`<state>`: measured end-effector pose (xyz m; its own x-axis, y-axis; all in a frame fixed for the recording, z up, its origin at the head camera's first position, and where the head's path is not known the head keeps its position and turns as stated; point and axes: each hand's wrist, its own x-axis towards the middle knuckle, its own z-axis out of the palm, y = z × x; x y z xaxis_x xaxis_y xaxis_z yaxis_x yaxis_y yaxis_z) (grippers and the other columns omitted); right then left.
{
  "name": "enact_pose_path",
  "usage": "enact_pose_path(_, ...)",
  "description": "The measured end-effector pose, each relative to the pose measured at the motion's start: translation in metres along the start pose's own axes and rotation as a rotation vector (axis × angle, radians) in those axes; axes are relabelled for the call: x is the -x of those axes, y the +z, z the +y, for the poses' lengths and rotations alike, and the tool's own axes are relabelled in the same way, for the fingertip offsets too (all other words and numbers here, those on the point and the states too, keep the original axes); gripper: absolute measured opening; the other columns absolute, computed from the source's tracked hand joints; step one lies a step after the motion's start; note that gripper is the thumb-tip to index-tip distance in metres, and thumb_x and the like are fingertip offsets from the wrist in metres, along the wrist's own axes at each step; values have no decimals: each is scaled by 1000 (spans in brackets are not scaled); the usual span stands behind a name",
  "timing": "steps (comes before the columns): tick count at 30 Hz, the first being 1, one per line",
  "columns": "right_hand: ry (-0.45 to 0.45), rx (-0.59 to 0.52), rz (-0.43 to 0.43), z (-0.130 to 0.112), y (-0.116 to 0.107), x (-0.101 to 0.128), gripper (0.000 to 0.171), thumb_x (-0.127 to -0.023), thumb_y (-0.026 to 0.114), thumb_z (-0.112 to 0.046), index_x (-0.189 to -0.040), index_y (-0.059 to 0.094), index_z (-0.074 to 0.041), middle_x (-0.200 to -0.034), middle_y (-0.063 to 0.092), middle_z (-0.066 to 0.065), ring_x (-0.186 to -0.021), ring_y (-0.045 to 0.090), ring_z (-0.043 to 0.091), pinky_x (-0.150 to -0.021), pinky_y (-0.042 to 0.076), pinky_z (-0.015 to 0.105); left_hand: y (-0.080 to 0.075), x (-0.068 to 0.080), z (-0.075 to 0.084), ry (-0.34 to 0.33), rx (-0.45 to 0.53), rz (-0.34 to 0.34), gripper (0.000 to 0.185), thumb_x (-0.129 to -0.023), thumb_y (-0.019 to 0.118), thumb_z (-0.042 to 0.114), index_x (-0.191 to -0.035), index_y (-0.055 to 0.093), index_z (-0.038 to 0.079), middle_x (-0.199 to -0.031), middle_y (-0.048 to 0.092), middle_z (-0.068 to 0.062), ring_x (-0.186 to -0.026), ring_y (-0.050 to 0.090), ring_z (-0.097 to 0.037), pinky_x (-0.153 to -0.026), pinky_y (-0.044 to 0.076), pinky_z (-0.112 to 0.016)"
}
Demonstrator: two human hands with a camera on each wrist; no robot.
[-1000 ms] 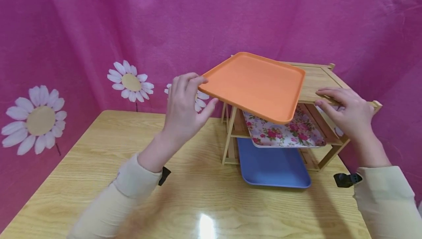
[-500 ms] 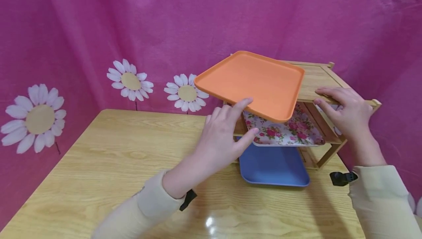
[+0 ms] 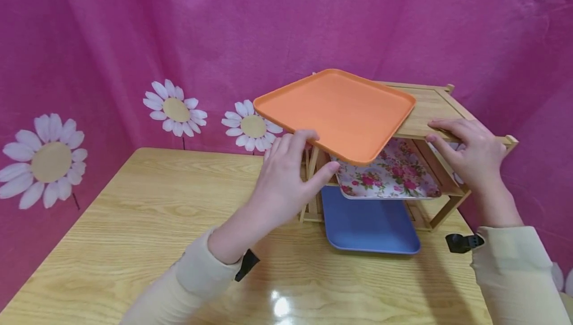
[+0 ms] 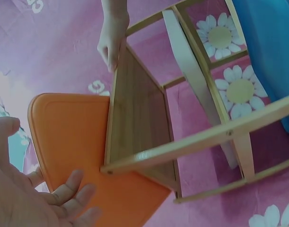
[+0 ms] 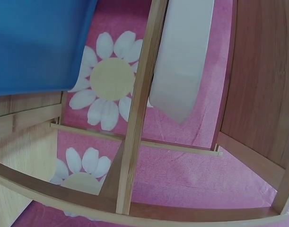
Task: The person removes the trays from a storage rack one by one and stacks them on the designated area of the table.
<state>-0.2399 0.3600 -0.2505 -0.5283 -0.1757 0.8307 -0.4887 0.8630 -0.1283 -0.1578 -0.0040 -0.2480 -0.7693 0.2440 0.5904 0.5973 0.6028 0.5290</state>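
Staged set: daisy-print pink backdrop [image 3: 179,41], wooden table [image 3: 134,245].

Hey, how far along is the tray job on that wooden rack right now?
Looks done: the floral tray sits on the middle shelf and the blue tray on the bottom, both sticking out toward the front. In hand: the left hand grips the front edge of the orange tray, which overhangs the rack top, while the right hand rests on the rack. Left: the orange tray isn't squared on top.

No text, label, brand or number can be read here. White letter shapes run along the top right edge of the pink backdrop [image 3: 286,26], cut off by the frame and illegible.
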Motion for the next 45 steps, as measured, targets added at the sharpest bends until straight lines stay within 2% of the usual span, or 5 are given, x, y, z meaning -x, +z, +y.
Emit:
enact_pose_path(10,6,22,-1,-1,0,1,31,-81,73,-38,-105,74,-18,-103,71,7,-109,50,-11,-82,26,2,-23,-9,-23,-104,135,28,60,-87,45,67,-117,42,15,-109,50,2,-104,46,-12,-86,41,-33)
enact_pose_path(26,13,44,-2,-1,-1,1,32,-82,71,-39,-105,73,-17,-101,71,7,-102,54,-6,-75,26,5,-52,-44,-56,-313,428,74,42,-94,54,39,-111,36,6,-86,44,-6,-72,50,-18,-60,43,-26)
enact_pose_path(31,10,46,-5,-2,0,0,33,-83,70,-39,-106,73,-17,-102,71,8,-100,60,17,-76,26,6,-59,-53,-62,-408,577,45,48,-91,61,31,-119,31,6,-98,43,-8,-75,64,-14,-64,51,-27)
enact_pose_path(38,1,27,5,-1,0,-1,34,-83,70,-42,-105,73,-16,-103,71,8,-106,48,-15,-77,25,4,-68,-68,-72,-579,824,45,59,-90,59,3,-139,26,9,-125,34,-11,-85,56,-17,-66,54,-26)
enact_pose_path(45,13,20,1,-1,0,0,33,-83,69,-41,-105,73,-16,-103,70,9,-106,47,-16,-78,25,4,-81,-74,-91,-683,986,-11,73,-89,55,-5,-150,21,17,-146,26,-11,-105,54,-28,-71,57,-31)
